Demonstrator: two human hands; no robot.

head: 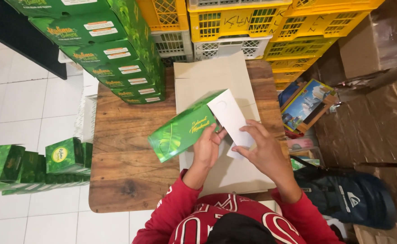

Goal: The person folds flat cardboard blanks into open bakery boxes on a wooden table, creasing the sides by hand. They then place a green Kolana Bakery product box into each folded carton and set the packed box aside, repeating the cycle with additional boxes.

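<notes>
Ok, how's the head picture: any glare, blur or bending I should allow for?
Head view: even light, soft shadows only. Green carton and both hands, left hand, right hand, are sharp. Mild sheen on its white flap. Wide-angle bending curves the yellow crates near the edges.

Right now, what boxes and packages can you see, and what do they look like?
Flat green carton, white inside: held by left hand and right hand over the wooden table.
Stack of green boxes, white labels: table's far left.
Green boxes: on the floor, left.
Yellow crates: behind the table.
</notes>
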